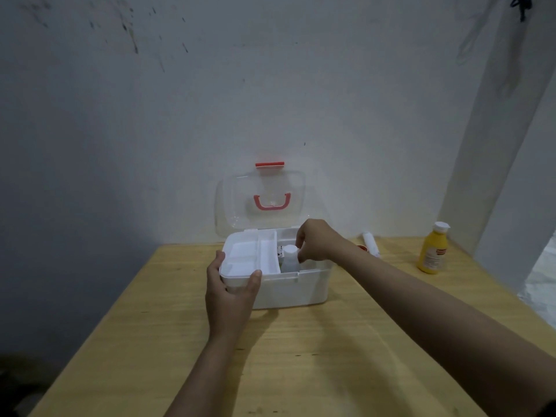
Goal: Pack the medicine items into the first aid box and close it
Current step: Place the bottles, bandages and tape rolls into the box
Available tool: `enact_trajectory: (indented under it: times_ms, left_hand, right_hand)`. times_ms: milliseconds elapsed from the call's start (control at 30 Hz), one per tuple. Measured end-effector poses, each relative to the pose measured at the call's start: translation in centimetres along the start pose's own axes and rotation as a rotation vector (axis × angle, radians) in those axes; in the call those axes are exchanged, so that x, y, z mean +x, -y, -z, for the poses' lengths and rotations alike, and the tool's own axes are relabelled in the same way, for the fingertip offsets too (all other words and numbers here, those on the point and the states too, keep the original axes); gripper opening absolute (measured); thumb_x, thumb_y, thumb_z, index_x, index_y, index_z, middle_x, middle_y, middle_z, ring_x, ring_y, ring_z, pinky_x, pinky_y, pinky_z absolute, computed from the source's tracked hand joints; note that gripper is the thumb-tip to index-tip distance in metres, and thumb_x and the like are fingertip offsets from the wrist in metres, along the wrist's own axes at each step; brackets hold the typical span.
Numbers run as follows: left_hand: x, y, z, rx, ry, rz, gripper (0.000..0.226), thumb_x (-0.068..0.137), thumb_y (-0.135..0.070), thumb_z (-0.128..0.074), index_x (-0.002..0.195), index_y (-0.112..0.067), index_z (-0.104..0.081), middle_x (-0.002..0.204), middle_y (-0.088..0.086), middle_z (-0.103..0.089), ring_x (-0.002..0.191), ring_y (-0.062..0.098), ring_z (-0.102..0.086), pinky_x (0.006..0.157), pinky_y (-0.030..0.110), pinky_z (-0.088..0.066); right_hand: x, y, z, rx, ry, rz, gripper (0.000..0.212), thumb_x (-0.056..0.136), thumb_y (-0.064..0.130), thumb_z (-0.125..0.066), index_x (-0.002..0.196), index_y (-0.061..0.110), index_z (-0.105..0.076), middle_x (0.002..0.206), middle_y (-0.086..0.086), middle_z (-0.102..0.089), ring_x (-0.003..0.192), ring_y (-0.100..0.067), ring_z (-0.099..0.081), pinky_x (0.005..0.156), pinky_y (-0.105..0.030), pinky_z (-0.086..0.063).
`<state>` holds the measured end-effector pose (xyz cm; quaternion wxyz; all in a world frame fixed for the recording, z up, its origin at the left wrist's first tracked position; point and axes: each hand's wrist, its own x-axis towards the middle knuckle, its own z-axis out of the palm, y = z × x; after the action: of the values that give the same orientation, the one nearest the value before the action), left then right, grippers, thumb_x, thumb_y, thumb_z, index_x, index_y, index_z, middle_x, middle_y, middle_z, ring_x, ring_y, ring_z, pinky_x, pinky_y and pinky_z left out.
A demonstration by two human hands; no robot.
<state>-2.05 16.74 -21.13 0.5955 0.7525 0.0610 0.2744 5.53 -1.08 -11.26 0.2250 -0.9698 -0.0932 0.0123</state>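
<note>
Packing step: you are steadying the box (288,291) with your left hand (230,291) clasping its near-left rim while your right hand (316,240) pinches a white bottle (290,260) upright inside; next, release, then reach right of the box for the yellow bottle (433,251).

The white first aid box (288,288) is standing open, its clear lid (260,203) leaning upright. A white tray (249,257) is sitting in its left part; a white bottle (290,258) is standing upright beside it. A yellow bottle (433,251) and probably a white tube (370,243) are waiting outside, to the right.
</note>
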Motion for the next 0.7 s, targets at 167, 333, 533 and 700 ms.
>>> enact_trajectory:
  times_ms: [167, 333, 533, 700]
  left_hand:
    - [0.1, 0.0, -0.1, -0.011, -0.007, -0.01, 0.075, 0.073, -0.029, -0.078, 0.136, -0.027, -0.037, 0.149, -0.004, -0.038, 0.135, 0.02, -0.04, 0.101, 0.047, -0.047]
    - [0.1, 0.1, 0.0, 0.002, -0.001, -0.013, 0.076, 0.073, -0.032, -0.077, 0.136, -0.03, -0.035, 0.15, -0.004, -0.037, 0.134, 0.021, -0.04, 0.099, 0.048, -0.049]
    - [0.1, 0.1, 0.1, 0.009, 0.008, -0.015, 0.077, 0.074, -0.031, -0.076, 0.138, -0.029, -0.035, 0.15, -0.004, -0.037, 0.133, 0.021, -0.041, 0.097, 0.047, -0.051]
    - [0.0, 0.0, 0.2, 0.007, 0.01, -0.011, 0.075, 0.074, -0.029, -0.076, 0.137, -0.029, -0.036, 0.149, -0.002, -0.039, 0.132, 0.022, -0.042, 0.096, 0.047, -0.051]
  right_hand:
    - [0.5, 0.3, 0.6, 0.092, 0.096, -0.08, 0.024, 0.069, 0.004, -0.08, 0.092, 0.002, -0.071, 0.086, -0.012, -0.066, 0.063, -0.019, -0.067, 0.061, -0.023, -0.058]
    - [1.1, 0.1, 1.3, 0.196, 0.169, -0.151, 0.029, 0.07, 0.003, -0.079, 0.098, 0.0, -0.073, 0.088, -0.017, -0.071, 0.071, -0.022, -0.069, 0.074, -0.027, -0.059]
    - [1.6, 0.5, 1.2, 0.284, 0.214, -0.239, 0.03, 0.07, -0.002, -0.077, 0.1, -0.003, -0.071, 0.071, -0.009, -0.073, 0.079, -0.024, -0.072, 0.086, -0.034, -0.057]
    - [2.0, 0.2, 1.5, 0.342, 0.226, -0.259, 0.034, 0.08, -0.002, -0.067, 0.114, -0.001, -0.064, 0.058, -0.003, -0.067, 0.061, -0.013, -0.065, 0.076, -0.027, -0.059]
